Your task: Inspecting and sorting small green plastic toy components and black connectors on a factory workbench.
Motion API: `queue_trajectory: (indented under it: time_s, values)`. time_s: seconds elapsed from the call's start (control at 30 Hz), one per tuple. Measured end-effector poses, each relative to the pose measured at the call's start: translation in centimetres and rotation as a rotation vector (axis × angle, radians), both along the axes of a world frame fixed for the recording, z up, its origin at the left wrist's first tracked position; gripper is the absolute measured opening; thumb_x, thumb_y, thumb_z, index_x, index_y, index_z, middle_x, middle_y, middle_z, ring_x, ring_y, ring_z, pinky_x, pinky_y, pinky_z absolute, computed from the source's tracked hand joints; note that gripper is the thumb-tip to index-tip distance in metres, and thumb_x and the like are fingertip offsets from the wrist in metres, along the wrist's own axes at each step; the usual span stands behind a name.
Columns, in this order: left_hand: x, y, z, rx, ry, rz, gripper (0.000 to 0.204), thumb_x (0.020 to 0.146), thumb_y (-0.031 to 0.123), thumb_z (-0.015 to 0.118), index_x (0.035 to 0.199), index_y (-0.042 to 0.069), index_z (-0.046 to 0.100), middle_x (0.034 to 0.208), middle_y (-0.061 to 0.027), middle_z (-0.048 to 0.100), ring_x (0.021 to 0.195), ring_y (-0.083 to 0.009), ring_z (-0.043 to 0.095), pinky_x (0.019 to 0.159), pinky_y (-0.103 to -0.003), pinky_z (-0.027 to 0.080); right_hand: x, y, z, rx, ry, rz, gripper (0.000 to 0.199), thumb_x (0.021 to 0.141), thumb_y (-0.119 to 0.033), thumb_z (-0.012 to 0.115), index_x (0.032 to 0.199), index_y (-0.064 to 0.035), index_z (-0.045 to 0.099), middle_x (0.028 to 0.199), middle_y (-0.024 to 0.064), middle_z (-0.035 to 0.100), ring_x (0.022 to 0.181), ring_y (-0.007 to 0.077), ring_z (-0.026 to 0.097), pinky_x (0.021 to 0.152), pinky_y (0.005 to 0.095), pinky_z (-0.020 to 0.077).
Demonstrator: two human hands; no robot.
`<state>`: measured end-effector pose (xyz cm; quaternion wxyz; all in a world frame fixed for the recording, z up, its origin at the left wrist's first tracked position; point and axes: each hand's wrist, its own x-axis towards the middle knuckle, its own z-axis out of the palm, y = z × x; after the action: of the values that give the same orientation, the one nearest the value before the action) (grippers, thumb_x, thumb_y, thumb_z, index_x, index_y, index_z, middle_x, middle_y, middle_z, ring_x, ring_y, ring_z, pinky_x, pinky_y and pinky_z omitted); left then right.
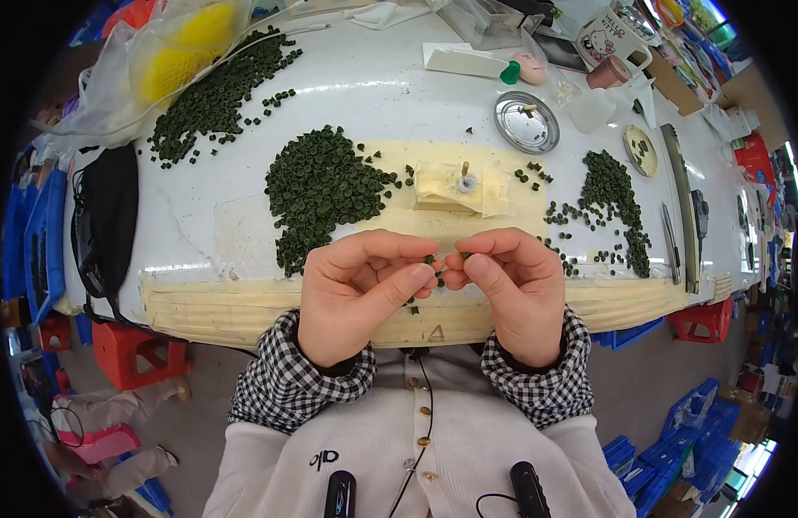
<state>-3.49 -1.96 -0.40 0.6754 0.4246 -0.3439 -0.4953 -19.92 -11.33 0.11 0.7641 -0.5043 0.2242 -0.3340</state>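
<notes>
My left hand (351,293) is closed in a pinch on a small dark green cap-like piece (429,259), held between thumb and forefinger. Facing it, my right hand (522,289) pinches another dark green piece (466,255) at its fingertips. The two sets of fingertips almost meet over the table's near edge. Beyond my left hand lies a large heap of such green pieces (317,190). A taped block (442,192) with a short upright peg (465,170) sits just past my hands. To the right spreads a looser pile of similar pieces (608,186).
Another long pile of green pieces (218,95) lies far left beside a clear bag with yellow contents (187,52). A round metal lid (527,123), a small dish (641,151) and tweezers (670,242) are at the right. A black cloth bag (110,220) lies left.
</notes>
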Motion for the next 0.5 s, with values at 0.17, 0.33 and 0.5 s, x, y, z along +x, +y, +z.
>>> queue_trajectory:
  time_s: [0.17,0.33,0.5]
  values:
    - [0.08,-0.08,-0.13,-0.027,-0.017,-0.012,0.02,0.09,-0.003,0.063,0.11,-0.005,0.063,0.102,-0.0128,0.07,0.09,-0.013,0.066,0.08,-0.024,0.054,0.1,-0.08,-0.25,-0.028,0.005,0.004,0.016,0.094,-0.001,0.06,0.108,0.0059,0.061,0.098,0.0109,0.07,0.088,0.0137,0.067,0.083,0.0264,0.054]
    - [-0.28,-0.06,-0.1,-0.073,0.02,0.034,0.02,0.09,-0.005,0.062,0.11,-0.006,0.062,0.105,-0.0154,0.069,0.095,-0.0155,0.067,0.084,-0.026,0.055,0.5,0.55,0.28,-0.132,0.099,-0.114,0.018,0.088,0.003,0.065,0.106,0.004,0.063,0.096,0.0091,0.069,0.086,0.0122,0.067,0.08,0.025,0.0534]
    - [-0.02,0.02,-0.1,-0.062,0.062,-0.023,0.021,0.091,-0.005,0.06,0.112,-0.007,0.061,0.107,-0.0164,0.069,0.098,-0.0175,0.067,0.087,-0.029,0.055,0.55,0.63,0.27,-0.305,0.182,-0.187,0.018,0.083,0.005,0.071,0.1,0.0032,0.066,0.092,0.0081,0.069,0.084,0.0118,0.066,0.079,0.0246,0.0525]
